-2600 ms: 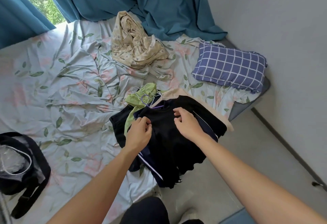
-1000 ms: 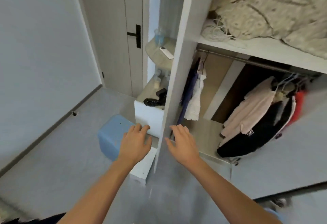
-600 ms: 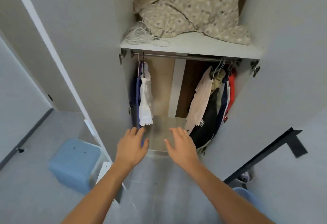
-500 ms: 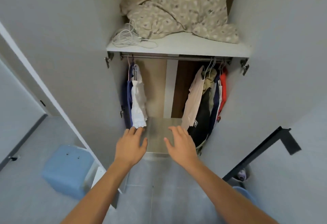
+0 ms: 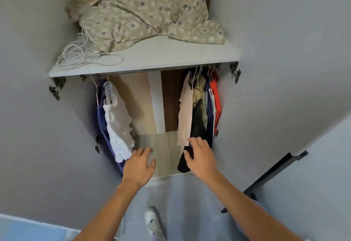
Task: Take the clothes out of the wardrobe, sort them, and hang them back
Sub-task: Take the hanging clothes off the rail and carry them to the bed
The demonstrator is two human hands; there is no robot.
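Grey wardrobe doors (image 5: 275,69) stand open on both sides, and the view has closed in on the hanging space since half a second ago, when both hands hovered short of the clothes. Now the right hand (image 5: 201,157) has reached the bunch of clothes at the right end of the rail (image 5: 133,72): its fingers (image 5: 197,142) are spread and loosely bent against the lower hem of a black garment (image 5: 197,124), touching it beside a pale pink top (image 5: 185,107), but nothing is gripped yet as far as I can tell. The left hand (image 5: 139,164) hangs apart from everything, fingers relaxed and spread, over the front edge of the wardrobe floor (image 5: 161,145), just beside a white frilled garment (image 5: 118,124) and a blue one (image 5: 100,119) at the left end of the rail.

Behind the black piece hang an olive garment (image 5: 199,92), something navy (image 5: 209,111) and a red one (image 5: 217,103), all still on their hangers. On the shelf (image 5: 171,54) above lie a crumpled patterned sheet (image 5: 144,10) and a coil of white cable (image 5: 79,54) near its left front corner.

Since a pile of clothes already lay on the bed seconds ago, this looks like a return trip for another load, so the emptying stage is only partly done; sorting and rehanging are still ahead.
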